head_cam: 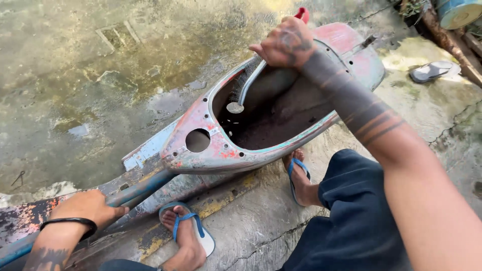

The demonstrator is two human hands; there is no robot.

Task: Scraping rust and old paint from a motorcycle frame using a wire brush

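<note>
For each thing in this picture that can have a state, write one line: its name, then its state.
Scooter shell: lying on the concrete, hollow open, paint worn.
Tool: gripped, tip inside the hollow.
Right hand: closed on the tool.
Left hand: resting on the blue tube.
Ground: wet.
Loose sandal: lying unworn.

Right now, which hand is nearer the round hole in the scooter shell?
Left. The left hand grips the blue tube just below the round hole; the right hand holds a brush handle farther off.

Loose grey sandal on wet cracked concrete, blue bucket nearby
</note>
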